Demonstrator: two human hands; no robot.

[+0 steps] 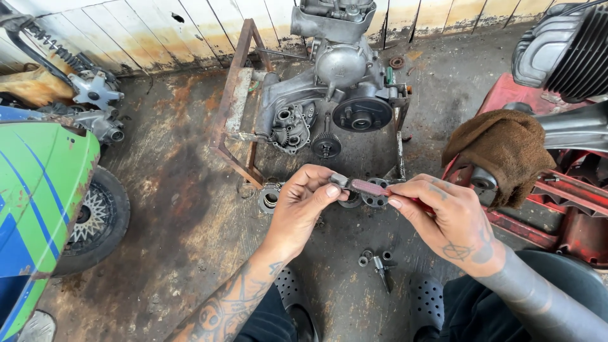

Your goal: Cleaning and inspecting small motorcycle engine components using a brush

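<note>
Above a stained concrete workshop floor (190,209), the left hand (304,206) pinches a small grey metal part (339,180) at chest height, apparently steadying it, while the right hand (446,215) pinches a slim red-handled tool (370,187) against it. Beyond, a grey engine casing (335,88) sits in a rusty steel frame (231,120). Loose bolts and washers (377,261) lie between the feet; a brown rag (503,152) drapes over red machinery to the right.

Cylinder (563,47) cut off at right; scooter (38,202) cropped left
</note>
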